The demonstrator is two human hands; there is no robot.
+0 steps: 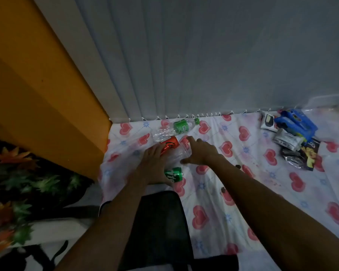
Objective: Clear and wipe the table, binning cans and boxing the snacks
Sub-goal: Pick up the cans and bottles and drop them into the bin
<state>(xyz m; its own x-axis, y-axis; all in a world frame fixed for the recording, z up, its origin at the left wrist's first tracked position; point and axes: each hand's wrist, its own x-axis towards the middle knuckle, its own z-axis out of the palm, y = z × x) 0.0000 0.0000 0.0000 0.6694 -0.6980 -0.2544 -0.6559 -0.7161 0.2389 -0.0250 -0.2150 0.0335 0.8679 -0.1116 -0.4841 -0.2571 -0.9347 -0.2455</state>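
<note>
While seemingly herding empties for binning, rests left hand (154,163), fingers splayed, on orange can (170,146). Reaches right hand (199,153), fingers straight, over clear bottle (176,154) just beside that can.

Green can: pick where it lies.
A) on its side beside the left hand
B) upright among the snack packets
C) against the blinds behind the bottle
A: the green can lies on its side on the heart-print cloth, right by the left hand, nearer the camera than the orange can.

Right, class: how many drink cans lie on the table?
2: the orange can at the fingertips of the left hand, the green can nearer, beside that hand. Others may be hidden.
</note>
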